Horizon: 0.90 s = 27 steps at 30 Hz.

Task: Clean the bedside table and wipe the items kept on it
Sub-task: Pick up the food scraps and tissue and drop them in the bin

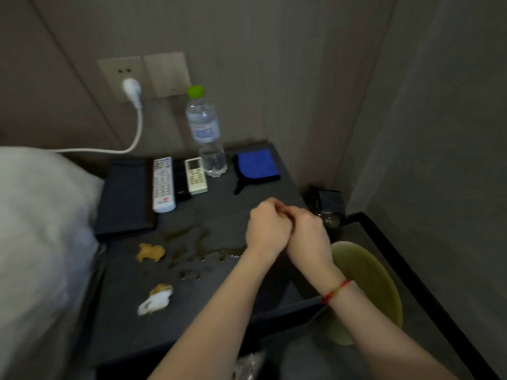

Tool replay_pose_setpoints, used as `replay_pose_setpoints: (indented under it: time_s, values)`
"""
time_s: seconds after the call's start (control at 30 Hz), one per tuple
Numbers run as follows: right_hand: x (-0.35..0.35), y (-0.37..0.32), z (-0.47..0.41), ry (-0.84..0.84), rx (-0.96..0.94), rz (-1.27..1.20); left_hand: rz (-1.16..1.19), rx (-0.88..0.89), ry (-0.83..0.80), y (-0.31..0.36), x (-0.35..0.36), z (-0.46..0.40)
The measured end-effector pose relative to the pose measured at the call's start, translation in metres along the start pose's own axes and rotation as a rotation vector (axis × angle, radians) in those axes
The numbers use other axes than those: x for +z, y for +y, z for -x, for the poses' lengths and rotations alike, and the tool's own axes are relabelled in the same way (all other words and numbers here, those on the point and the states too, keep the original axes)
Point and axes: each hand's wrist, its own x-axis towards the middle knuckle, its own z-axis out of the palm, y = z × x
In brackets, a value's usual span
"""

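The dark table [225,204] carries a folder [124,196] at 10 o'clock, three remotes [163,185] and a bottle [205,133] at 12, a blue cloth [258,163] at 1, a spill [192,248] centrally, and two tissue scraps [151,252] at 7.

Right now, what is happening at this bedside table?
A person is cleaning up a messy bedside table. Both hands, the left hand and the right hand, are curled together over its right edge; what they hold, if anything, is hidden. A yellowish spill and two crumpled scraps lie on the top. The blue cloth lies untouched at the back, beside the water bottle and the remotes.
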Motion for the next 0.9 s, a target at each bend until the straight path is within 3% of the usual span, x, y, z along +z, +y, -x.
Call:
replay_pose_setpoints:
  time_s: [0.23,0.33,0.43,0.53,0.7,0.9]
  values:
    - [0.099,-0.089,0.035,-0.374,-0.183,0.002,-0.305,-0.285,0.119,-0.102,-0.123,0.000]
    - [0.133,-0.103,0.051,-0.541,-0.300,0.129,-0.524,-0.280,0.150,-0.145,-0.155,0.002]
    - [0.151,-0.108,0.059,-0.630,-0.354,0.249,-0.718,-0.190,0.070,-0.176,-0.166,0.000]
    - [0.157,-0.111,0.059,-0.622,-0.378,0.302,-0.789,-0.120,0.019,-0.190,-0.163,-0.005]
    - [0.160,-0.107,0.062,-0.539,-0.387,0.332,-0.738,-0.123,0.091,-0.189,-0.154,-0.014]
    - [0.118,-0.075,0.050,-0.193,-0.143,0.078,-0.362,-0.206,0.112,-0.144,-0.140,-0.016]
